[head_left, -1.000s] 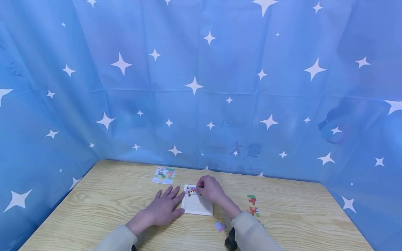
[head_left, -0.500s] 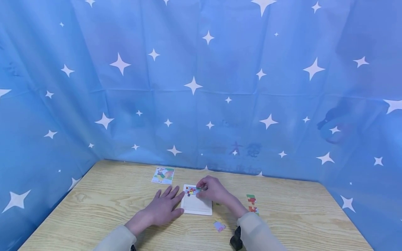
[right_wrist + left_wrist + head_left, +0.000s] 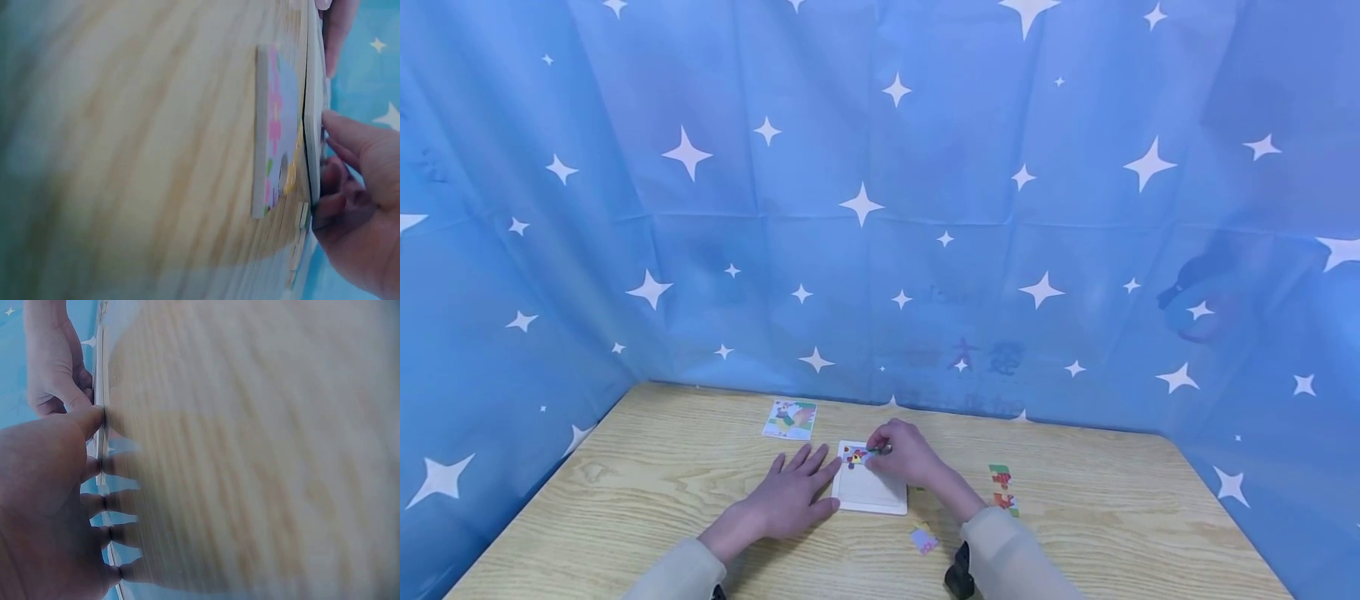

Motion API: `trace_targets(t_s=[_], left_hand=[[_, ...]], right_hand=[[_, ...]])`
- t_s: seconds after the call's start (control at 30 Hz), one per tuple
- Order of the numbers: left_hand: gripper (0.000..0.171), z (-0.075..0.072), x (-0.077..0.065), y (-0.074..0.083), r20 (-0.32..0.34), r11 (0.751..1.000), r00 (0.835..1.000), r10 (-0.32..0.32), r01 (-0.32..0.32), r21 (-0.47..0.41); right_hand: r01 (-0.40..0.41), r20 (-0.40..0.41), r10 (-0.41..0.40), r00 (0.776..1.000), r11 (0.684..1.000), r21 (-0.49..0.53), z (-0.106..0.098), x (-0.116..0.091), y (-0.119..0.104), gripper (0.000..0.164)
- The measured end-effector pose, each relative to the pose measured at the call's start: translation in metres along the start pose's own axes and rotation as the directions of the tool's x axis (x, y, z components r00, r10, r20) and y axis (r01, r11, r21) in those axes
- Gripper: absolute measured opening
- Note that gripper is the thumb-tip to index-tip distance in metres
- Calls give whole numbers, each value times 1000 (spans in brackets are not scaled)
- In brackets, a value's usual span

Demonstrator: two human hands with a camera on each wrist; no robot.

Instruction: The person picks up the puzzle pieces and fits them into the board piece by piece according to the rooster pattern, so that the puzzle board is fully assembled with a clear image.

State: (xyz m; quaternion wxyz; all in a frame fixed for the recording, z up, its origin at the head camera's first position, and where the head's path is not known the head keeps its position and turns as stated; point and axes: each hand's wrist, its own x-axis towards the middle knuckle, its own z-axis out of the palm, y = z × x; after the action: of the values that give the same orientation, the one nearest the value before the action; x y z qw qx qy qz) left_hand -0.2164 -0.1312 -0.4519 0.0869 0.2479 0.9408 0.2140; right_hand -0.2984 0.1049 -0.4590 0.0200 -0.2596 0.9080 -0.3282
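Observation:
A white puzzle tray (image 3: 871,492) lies on the table between my hands. Puzzle pieces (image 3: 854,457) with a red and yellow picture fill its upper left corner. My right hand (image 3: 907,455) reaches over the tray's upper right part and pinches a small puzzle piece (image 3: 882,450) with green on it, mostly hidden by the fingers. Spread fingers of my left hand (image 3: 790,497) rest flat on the table, with thumb and fingertips at the tray's left edge. In the right wrist view, my right hand (image 3: 369,181) is at the tray's edge.
A purple and pink puzzle piece (image 3: 924,541) lies in front of the tray, with a yellow one behind it. Red and green pieces (image 3: 1002,477) lie to the right of my right forearm. A picture card (image 3: 790,419) lies behind my left hand. Blue starry cloth surrounds the table.
My right hand stays over the tray's upper part, its fingers and the piece shifting slightly left since half a second ago. The left hand has not moved.

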Motion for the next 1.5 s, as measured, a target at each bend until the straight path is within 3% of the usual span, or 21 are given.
trace_targets(t_s=[0.2, 0.5, 0.73, 1.03, 1.5], left_hand=[[66, 0, 0, 0, 6, 1000, 1000, -4, 4, -2], [66, 1, 1, -1, 8, 1000, 1000, -4, 4, 2], [65, 1, 0, -1, 7, 1000, 1000, 13, -13, 2], [65, 1, 0, -1, 11, 1000, 1000, 22, -22, -1], [66, 2, 1, -2, 6, 1000, 1000, 21, -21, -5]], right_hand=[[-4, 19, 4, 1000, 1000, 19, -3, -2, 3, 15], [-37, 72, 21, 997, 974, 226, -39, -22, 21, 24], [-73, 17, 71, 997, 988, 135, -70, -42, 39, 23], [-128, 0, 129, 992, 986, 111, -103, -74, 72, 21], [-206, 78, 199, 977, 974, 99, -126, -107, 103, 31]])
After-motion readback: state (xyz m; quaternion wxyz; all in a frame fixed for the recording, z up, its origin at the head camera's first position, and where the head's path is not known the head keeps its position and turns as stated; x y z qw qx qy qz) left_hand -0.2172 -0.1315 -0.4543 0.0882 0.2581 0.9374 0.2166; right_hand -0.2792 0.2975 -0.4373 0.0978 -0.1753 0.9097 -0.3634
